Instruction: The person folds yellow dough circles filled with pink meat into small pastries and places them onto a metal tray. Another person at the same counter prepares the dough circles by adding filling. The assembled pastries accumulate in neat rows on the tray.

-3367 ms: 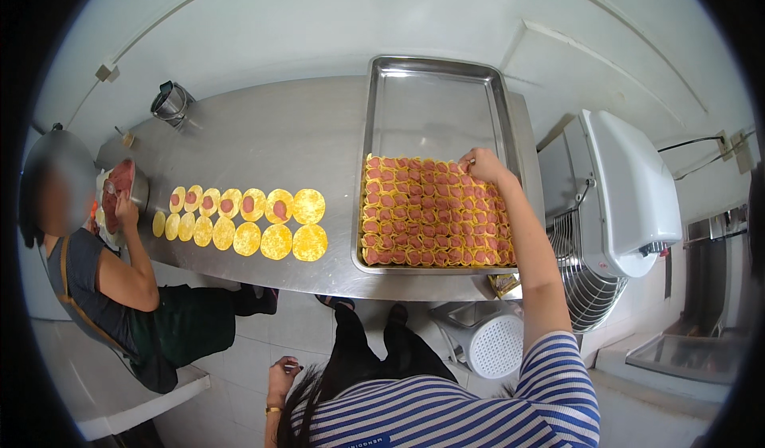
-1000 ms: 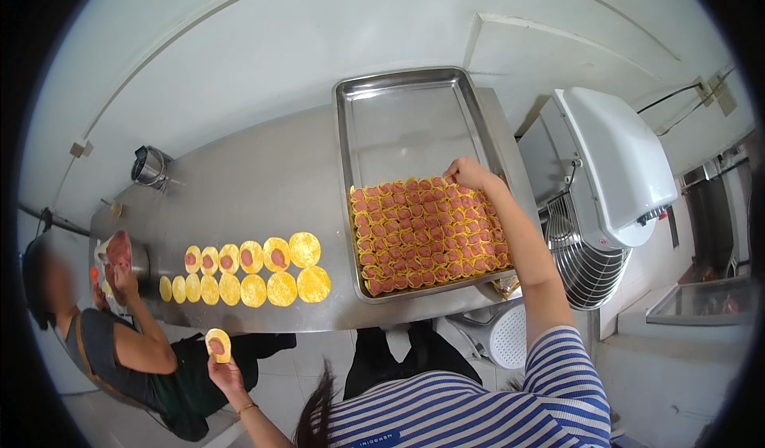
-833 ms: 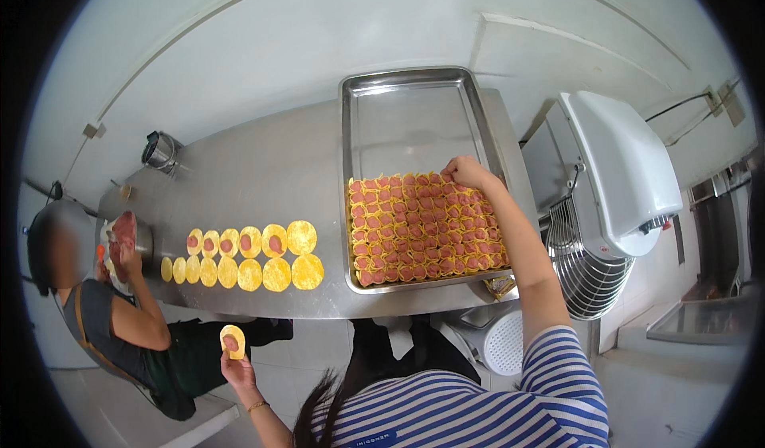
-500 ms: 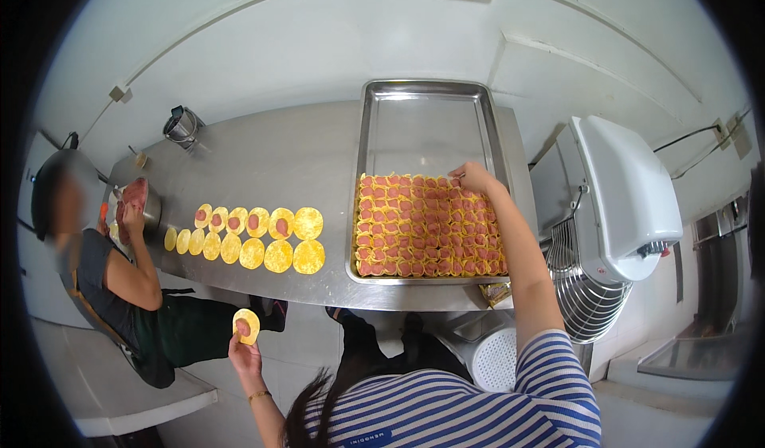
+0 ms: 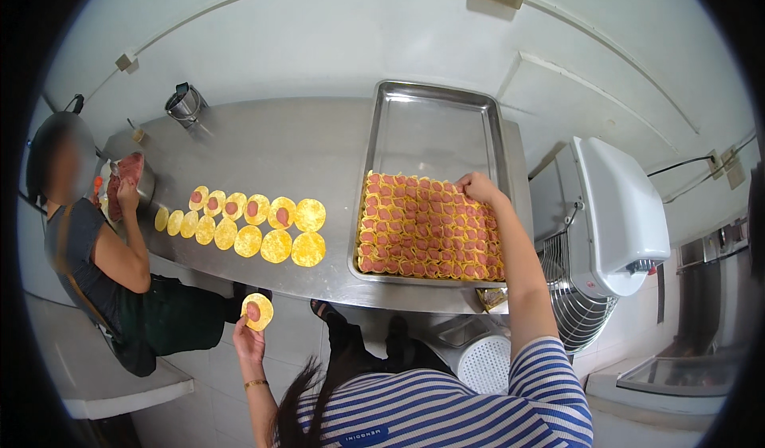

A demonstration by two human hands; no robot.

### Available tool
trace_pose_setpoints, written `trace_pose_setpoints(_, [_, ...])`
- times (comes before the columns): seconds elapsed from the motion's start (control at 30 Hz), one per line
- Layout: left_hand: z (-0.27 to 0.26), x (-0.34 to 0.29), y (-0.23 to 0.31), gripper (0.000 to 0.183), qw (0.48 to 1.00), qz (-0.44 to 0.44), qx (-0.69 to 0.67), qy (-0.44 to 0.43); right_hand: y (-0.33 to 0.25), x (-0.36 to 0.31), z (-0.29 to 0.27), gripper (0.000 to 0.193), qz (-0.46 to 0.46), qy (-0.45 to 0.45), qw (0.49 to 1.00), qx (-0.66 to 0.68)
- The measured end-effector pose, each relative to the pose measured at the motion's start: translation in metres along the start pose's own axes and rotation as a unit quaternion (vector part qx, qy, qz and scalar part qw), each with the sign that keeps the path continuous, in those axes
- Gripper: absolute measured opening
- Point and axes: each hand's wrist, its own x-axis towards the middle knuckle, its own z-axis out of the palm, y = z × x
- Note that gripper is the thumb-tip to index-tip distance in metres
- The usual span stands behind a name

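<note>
My left hand point(image 5: 249, 343), held in front of the table's near edge, grips a round yellow dumpling wrapper point(image 5: 263, 301) with a dab of pink minced meat on it. On the right, my right hand point(image 5: 480, 187) reaches over a metal tray point(image 5: 434, 129). Its fingers are pinched at the far row of open-topped dumplings point(image 5: 426, 229), closed on a dumpling that they largely hide. The dumplings stand packed in rows across the tray's near half. Two rows of flat yellow wrappers point(image 5: 309, 249) lie left of the tray, several in the far row topped with meat.
At the far left a co-worker point(image 5: 119, 249) works over a metal bowl point(image 5: 146, 179) of minced meat. A small metal pail point(image 5: 185, 104) stands by the wall. Right of the steel table point(image 5: 319, 141) is a white mixer point(image 5: 617, 217) with a wire guard. A perforated white stool point(image 5: 484, 364) sits below.
My left hand has shifted slightly right and up with the filled wrapper. My right hand stays at the far row of dumplings. The whole view has tilted a little.
</note>
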Motion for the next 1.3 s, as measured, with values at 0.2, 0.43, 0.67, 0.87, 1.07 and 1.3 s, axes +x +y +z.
trace_pose_setpoints(0.2, [0.01, 0.002, -0.009, 0.031, 1.0, -0.024, 0.009, -0.005, -0.004, 0.002, 0.001, 0.021, 0.021, -0.007, 1.0, -0.014])
trace_pose_setpoints(0.43, [0.04, -0.002, -0.025, 0.032, 0.997, -0.061, 0.026, -0.027, -0.003, 0.006, 0.002, 0.016, 0.025, 0.027, 0.997, -0.065])
trace_pose_setpoints(0.67, [0.053, -0.007, -0.037, 0.033, 0.995, -0.085, 0.027, -0.054, 0.003, 0.01, 0.007, 0.01, 0.012, 0.027, 0.999, -0.022])
trace_pose_setpoints(0.87, [0.08, -0.011, -0.049, 0.035, 0.992, -0.104, 0.063, -0.042, -0.004, 0.008, -0.001, 0.025, 0.007, -0.022, 0.994, -0.108])
trace_pose_setpoints(1.07, [0.128, -0.018, -0.078, 0.037, 0.977, -0.142, 0.047, -0.155, -0.072, -0.063, 0.018, 0.029, -0.061, 0.159, 0.981, 0.096])
trace_pose_setpoints(1.3, [0.17, -0.035, -0.142, 0.035, 0.959, -0.19, 0.106, -0.183, -0.14, -0.208, 0.174, 0.025, 0.093, -0.174, 0.803, 0.563])
